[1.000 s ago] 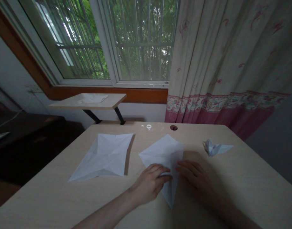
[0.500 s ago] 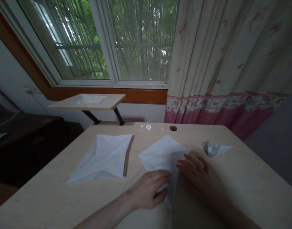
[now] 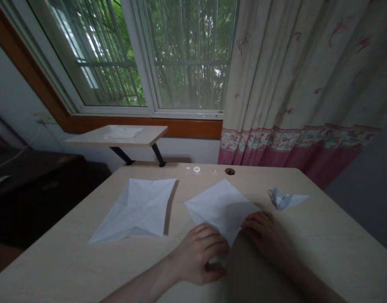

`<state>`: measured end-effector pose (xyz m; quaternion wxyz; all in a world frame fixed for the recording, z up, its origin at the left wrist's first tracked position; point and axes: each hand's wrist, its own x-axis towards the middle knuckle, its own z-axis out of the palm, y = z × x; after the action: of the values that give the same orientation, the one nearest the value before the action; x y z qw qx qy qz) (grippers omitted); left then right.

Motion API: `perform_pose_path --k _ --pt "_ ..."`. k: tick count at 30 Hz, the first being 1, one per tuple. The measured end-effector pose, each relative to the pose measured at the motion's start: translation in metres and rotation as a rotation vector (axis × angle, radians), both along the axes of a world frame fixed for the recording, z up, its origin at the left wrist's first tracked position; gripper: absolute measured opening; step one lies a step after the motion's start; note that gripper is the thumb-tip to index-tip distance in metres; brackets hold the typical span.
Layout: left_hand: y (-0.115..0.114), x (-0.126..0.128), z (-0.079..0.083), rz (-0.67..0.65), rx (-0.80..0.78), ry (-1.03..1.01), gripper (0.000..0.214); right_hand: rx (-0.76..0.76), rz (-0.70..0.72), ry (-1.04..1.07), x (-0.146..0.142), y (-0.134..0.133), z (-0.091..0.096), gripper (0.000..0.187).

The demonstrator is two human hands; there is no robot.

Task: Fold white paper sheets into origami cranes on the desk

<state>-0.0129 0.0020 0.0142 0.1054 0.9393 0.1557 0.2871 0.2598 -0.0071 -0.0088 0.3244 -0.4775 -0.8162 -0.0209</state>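
Observation:
A creased white sheet of paper [image 3: 221,206] lies on the table with one corner pointing away from me. My left hand [image 3: 201,254] is at its lower part, fingers curled and thumb bent below them, closed on the paper's near corner, which the fingers largely cover. Along the lower right edge, my right hand [image 3: 261,231] has its fingers bent together with the tips at the paper; its thumb is hidden, and the fingers look closed on that edge.
Another creased paper sheet [image 3: 139,210] lies to the left. A small folded paper shape [image 3: 286,198] sits at the right. Behind are a raised shelf [image 3: 142,141] with white paper [image 3: 125,132] on it, a round hole [image 3: 230,171] in the tabletop [image 3: 54,261], a window and a curtain [image 3: 275,84].
My right fingers have curled in from lying flatter and drawn slightly right and down. My left hand has shifted slightly nearer me, and less of the paper's near corner shows.

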Motion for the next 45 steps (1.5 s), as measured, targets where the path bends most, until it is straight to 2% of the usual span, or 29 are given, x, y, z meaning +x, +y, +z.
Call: perform_pose_path --k 5,9,12,19,25,30,37,40,45 --pt "0.0021 -0.0004 0.0001 0.066 0.108 -0.061 0.022 -0.083 0.045 -0.009 0.0002 -0.0002 0.0016 0.012" --pt "0.0032 0.0004 0.0036 0.091 0.152 -0.135 0.018 -0.084 0.043 -0.013 -0.0005 -0.0002 0.0031 0.016" --pt "0.0026 -0.0002 0.0028 0.158 0.182 -0.152 0.017 -0.085 0.037 -0.04 -0.0006 0.0002 0.0036 0.017" --pt "0.0022 -0.0009 0.0014 0.282 0.128 -0.221 0.024 -0.08 0.018 -0.05 -0.0015 -0.0004 0.0046 0.021" --pt "0.0041 -0.0011 0.0026 0.402 -0.002 -0.249 0.035 -0.091 -0.012 -0.087 -0.0002 0.0019 0.0012 0.022" --pt "0.0048 -0.0023 -0.0008 0.397 0.009 -0.3 0.031 -0.076 -0.047 -0.091 0.0012 0.0035 -0.0028 0.025" --pt "0.0029 -0.0034 -0.0022 0.482 -0.017 -0.352 0.016 -0.058 -0.065 -0.094 0.0001 0.0045 -0.0036 0.024" --pt "0.0018 -0.002 0.0009 0.435 0.047 -0.427 0.025 -0.061 -0.048 -0.1 -0.0014 0.0034 -0.003 0.023" --pt "-0.0016 -0.003 -0.0005 0.374 0.245 -0.503 0.039 -0.054 -0.066 -0.122 -0.0033 0.002 -0.0023 0.018"
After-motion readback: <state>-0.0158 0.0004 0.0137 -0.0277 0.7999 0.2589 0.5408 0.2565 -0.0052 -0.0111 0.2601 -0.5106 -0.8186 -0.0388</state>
